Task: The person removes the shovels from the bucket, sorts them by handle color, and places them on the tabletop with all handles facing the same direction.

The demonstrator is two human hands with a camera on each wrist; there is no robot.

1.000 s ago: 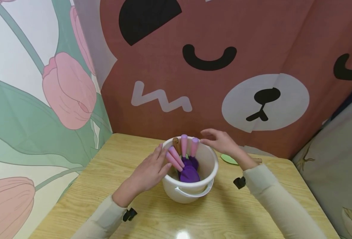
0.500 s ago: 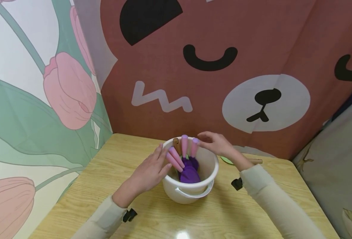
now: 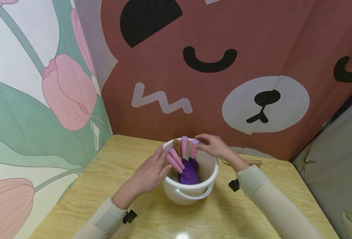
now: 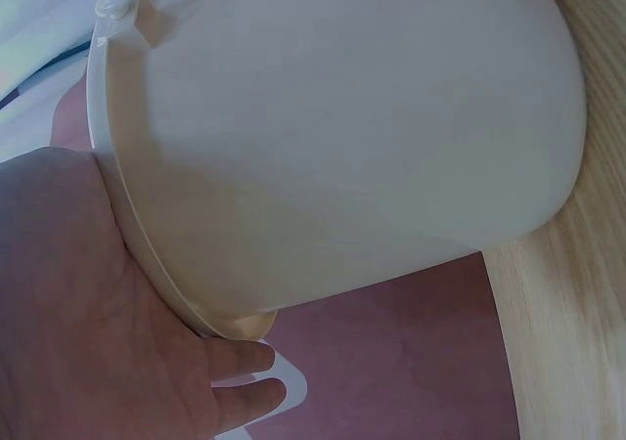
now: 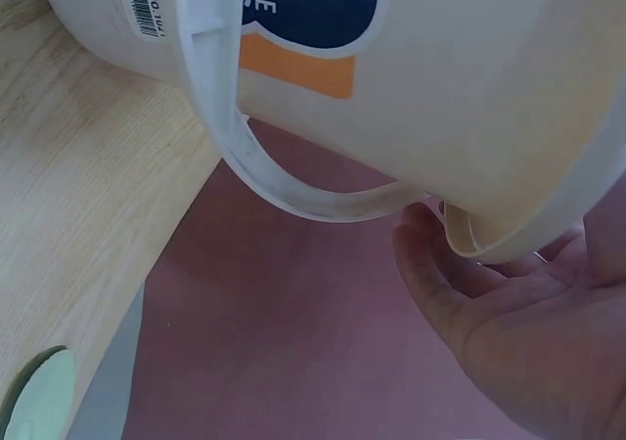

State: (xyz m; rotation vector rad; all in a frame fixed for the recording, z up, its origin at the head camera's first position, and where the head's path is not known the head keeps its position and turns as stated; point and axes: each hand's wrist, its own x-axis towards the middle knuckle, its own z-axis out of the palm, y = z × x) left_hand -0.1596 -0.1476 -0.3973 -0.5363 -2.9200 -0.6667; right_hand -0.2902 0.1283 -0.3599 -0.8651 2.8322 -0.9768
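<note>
Around the worktop (image 3: pixel 152 219) in the head view, a bear-print curtain (image 3: pixel 158 73) backs it, a tulip-print curtain (image 3: pixel 23 126) runs along the left, a grey cloth (image 3: pixel 328 142) along the right. Right forearm (image 3: pixel 238 162) crosses over a green tool (image 3: pixel 254 162), wooden end showing. Wood surface lies open in front of the white bucket (image 3: pixel 214 171) and out to the side edges; bucket stands upright, near the back edge. Inside: pink-handled tools (image 3: pixel 184 147) with purple heads, plus a brown wooden handle (image 3: pixel 176 146), all leaning at the back left. Left hand (image 3: pixel 149 171): fingers nearly straight, against the rim. Right hand (image 3: pixel 214 145): fingers loosely bent at the rightmost pink handle; can't tell if pinching.

Left wrist: bucket side fills most of it, palm by the rim, two fingertips extending past; worktop at right.

Right wrist: bail (image 5: pixel 293 196) hangs beside a label (image 5: pixel 323 20); fingers partly hidden behind the rim, green piece lower left.
</note>
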